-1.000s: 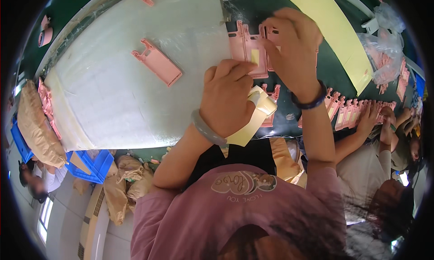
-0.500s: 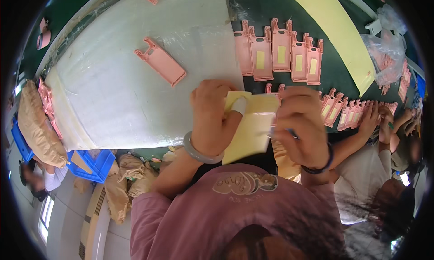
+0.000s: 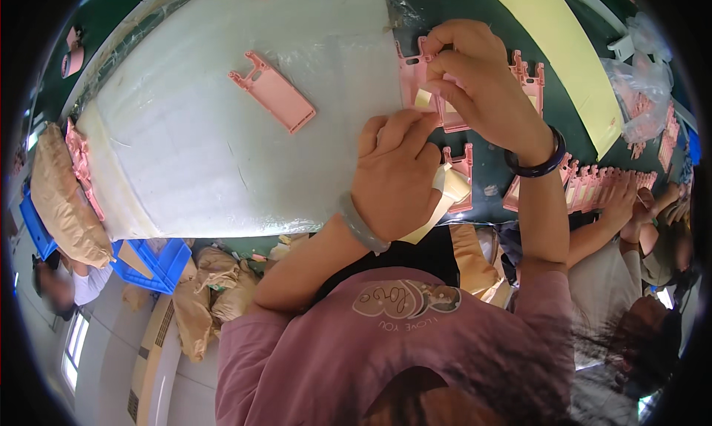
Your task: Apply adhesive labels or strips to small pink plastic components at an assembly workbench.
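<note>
My right hand is closed, thumb and fingertips pinched at a small pale-yellow sticker over a pink plastic shell. My left hand keeps a folded yellow sticker sheet under its palm, while its fingertips touch the lower end of that shell. Partly hidden by my right hand are more pink shells in the same row, some with yellow stickers inside. Another pink shell lies just below, partly covered by the sheet. A lone pink shell rests on the plastic-wrapped pale surface to the left.
A long yellow strip curves along the table at the right, beside a clear plastic bag of pink parts. A neighbour's hand is by a row of shells. Brown sacks and a blue crate stand left.
From over the sticker sheet, my right hand has moved up to the row of shells with a small sticker. My left hand has shifted right and up, bringing the sheet along.
</note>
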A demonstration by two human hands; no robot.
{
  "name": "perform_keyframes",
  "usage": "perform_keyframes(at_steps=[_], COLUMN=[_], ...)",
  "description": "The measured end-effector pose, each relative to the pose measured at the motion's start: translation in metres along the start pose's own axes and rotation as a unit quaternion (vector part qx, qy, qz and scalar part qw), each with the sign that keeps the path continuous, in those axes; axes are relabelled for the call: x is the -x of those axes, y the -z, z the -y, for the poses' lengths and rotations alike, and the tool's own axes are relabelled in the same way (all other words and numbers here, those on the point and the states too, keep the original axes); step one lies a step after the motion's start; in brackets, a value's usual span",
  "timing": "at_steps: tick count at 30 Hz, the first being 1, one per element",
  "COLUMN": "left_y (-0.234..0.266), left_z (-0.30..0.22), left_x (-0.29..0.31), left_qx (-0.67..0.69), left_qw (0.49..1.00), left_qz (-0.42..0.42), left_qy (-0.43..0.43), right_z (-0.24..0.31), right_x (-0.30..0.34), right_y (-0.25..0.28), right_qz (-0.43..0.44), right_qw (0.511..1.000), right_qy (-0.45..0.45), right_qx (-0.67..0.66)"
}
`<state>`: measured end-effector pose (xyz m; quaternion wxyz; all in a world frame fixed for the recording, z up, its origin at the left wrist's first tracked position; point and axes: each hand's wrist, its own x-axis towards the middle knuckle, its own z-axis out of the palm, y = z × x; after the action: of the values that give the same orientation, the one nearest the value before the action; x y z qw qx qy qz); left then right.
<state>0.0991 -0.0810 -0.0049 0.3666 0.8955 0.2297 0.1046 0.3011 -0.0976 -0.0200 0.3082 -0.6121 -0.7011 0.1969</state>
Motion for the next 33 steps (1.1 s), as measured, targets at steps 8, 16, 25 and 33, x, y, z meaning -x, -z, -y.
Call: perform_keyframes(at_steps=[8,16,25,33], left_y=[-0.004,-0.006,0.005,0.021], left_z=[0.000,-0.001,0.000,0.007], left_x=[0.004,0.001,-0.006,-0.008], left_qx=[-0.016,-0.026,0.013,0.009], left_qw=[1.000,1.000,0.998,0.974], left_qz=[0.000,0.012,0.037,0.179], left_qy=[0.001,0.008,-0.050,-0.136], right_z=[-0.003,0.006,0.077,0.110], right_x=[-0.011,-0.013,0.102,0.165], right_y=[-0.004,0.000,-0.007,-0.038], right_qz=[0.047,-0.074,-0.124,-0.039], right_qw=[0.996,0.983,0.955,0.967], right_qy=[0.052,-0.015,-0.240,-0.231], right_qx=[0.049,0.166,0.121,0.101])
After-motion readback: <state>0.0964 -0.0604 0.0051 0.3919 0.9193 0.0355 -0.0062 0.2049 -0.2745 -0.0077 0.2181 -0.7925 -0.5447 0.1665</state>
